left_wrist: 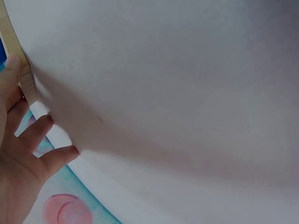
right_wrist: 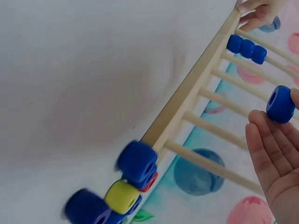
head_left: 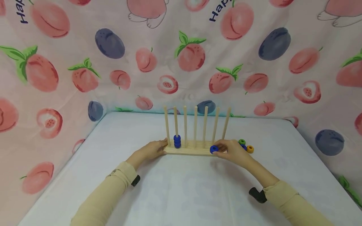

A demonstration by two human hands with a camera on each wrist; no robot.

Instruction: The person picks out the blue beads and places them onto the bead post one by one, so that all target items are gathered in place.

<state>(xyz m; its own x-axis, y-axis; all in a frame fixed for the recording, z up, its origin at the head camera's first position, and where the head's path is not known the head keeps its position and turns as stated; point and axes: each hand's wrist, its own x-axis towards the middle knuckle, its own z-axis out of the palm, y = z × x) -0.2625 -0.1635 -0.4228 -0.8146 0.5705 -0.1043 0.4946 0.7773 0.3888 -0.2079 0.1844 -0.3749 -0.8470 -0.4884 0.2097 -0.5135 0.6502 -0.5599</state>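
Observation:
A wooden peg stand (head_left: 195, 151) with several upright dowels stands across the table. My left hand (head_left: 152, 150) grips its left end, thumb on the base (left_wrist: 16, 49) and the other fingers spread around the corner. Three blue beads (right_wrist: 246, 48) are stacked on the second dowel from the left. With thumb and fingertips, my right hand (head_left: 233, 152) pinches another blue bead (right_wrist: 280, 105), its hole showing. In the head view this bead (head_left: 214, 149) is in front of the right part of the base, off the dowels.
Beyond the stand's right end lies a group of loose beads, among them a green one (head_left: 241, 142), an orange-yellow one (head_left: 250, 149) and several blue ones (right_wrist: 136, 161). A fruit-patterned cloth (head_left: 169, 47) hangs behind the white table (head_left: 175, 188).

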